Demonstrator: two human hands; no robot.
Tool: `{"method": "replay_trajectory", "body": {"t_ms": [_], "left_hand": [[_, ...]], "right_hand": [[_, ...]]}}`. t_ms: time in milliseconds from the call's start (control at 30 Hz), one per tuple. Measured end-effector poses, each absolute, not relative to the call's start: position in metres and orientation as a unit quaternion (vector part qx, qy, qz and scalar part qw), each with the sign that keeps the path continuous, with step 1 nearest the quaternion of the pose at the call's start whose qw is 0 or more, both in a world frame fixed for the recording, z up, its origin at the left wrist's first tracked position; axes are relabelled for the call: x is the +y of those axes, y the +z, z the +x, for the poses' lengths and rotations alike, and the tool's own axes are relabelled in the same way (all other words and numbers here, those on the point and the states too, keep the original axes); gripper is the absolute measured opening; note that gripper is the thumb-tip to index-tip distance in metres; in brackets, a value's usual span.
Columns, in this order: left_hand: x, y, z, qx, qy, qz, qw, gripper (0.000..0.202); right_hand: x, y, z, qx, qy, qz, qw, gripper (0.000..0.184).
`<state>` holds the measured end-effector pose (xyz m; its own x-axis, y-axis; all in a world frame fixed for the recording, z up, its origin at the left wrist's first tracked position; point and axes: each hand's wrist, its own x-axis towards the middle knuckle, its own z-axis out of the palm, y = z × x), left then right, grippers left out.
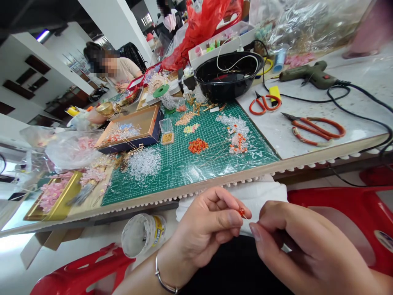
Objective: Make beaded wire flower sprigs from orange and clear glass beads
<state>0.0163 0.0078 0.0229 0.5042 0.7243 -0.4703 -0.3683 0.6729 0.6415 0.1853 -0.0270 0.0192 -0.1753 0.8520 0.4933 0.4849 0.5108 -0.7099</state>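
Below the table edge, over my lap, my left hand (pixel 208 225) pinches a small red bead (pixel 242 212) between thumb and fingertips. My right hand (pixel 303 250) is closed just to its right, fingertips almost touching the bead; a thin wire seems to run between them but is too fine to be sure of. On the green cutting mat (pixel 184 164) above lie piles of clear beads (pixel 144 162), orange beads (pixel 198 145) and mixed red-and-clear beads (pixel 238 141).
A black bowl (pixel 229 76), two red-handled scissors (pixel 316 128), a glue gun (pixel 310 74) with cables, a wooden tray (pixel 132 129) and a gold tray of pink flowers (pixel 52 196) crowd the table. A white jar (pixel 143 234) sits under the edge. Another person sits at the far left.
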Motion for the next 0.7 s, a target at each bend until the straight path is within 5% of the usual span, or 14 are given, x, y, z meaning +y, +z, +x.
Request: {"method": "replay_trajectory", "body": {"t_ms": [200, 267, 433, 700], "left_hand": [[0.009, 0.026, 0.008, 0.397, 0.363, 0.415, 0.734, 0.018], [0.012, 0.032, 0.003, 0.405, 0.356, 0.546, 0.642, 0.005], [0.016, 0.047, -0.004, 0.384, 0.350, 0.775, 0.360, 0.010], [0.067, 0.044, -0.030, 0.373, 0.293, 0.847, 0.242, 0.010]], "right_hand": [[-0.024, 0.012, 0.186, -0.678, 0.341, -0.469, 0.452, 0.021], [-0.022, 0.010, 0.186, -0.656, 0.389, -0.471, 0.443, 0.024], [-0.015, 0.002, 0.186, -0.632, 0.465, -0.461, 0.415, 0.019], [-0.008, -0.017, 0.185, -0.644, 0.419, -0.446, 0.459, 0.019]]}}
